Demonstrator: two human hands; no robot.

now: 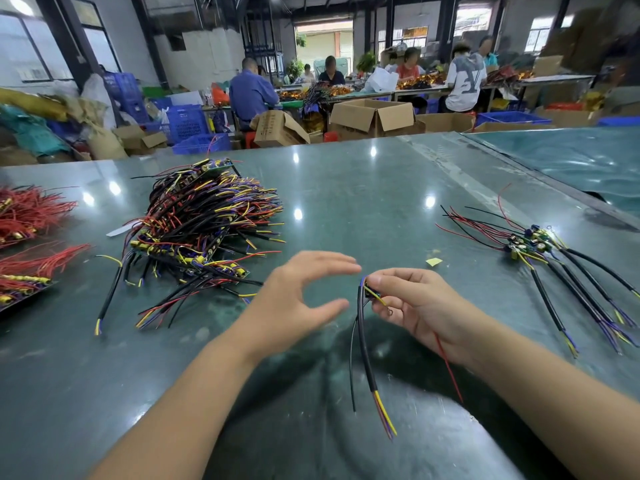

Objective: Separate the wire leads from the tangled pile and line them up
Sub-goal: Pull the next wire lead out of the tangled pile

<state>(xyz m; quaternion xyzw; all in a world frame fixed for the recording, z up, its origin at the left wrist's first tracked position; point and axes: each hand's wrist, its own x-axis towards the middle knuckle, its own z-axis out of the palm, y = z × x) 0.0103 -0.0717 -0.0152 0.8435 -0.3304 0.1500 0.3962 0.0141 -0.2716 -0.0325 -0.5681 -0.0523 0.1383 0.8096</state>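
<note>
A tangled pile (204, 230) of black, red, yellow and purple wire leads with small circuit boards lies at the left of the green table. My right hand (412, 306) pinches one wire lead (365, 348) by its small board above the table; its black cable hangs down with yellow and purple ends, and a thin red wire trails under the wrist. My left hand (294, 299) hovers just left of it, fingers straight and thumb spread, holding nothing. Several separated leads (554, 268) lie side by side at the right, boards together and cables fanning toward me.
Bundles of red wires (31, 237) lie at the table's left edge. A small yellow scrap (434, 261) sits near the middle. Cardboard boxes (374, 116), blue crates (187, 123) and seated people at other tables are behind the far edge.
</note>
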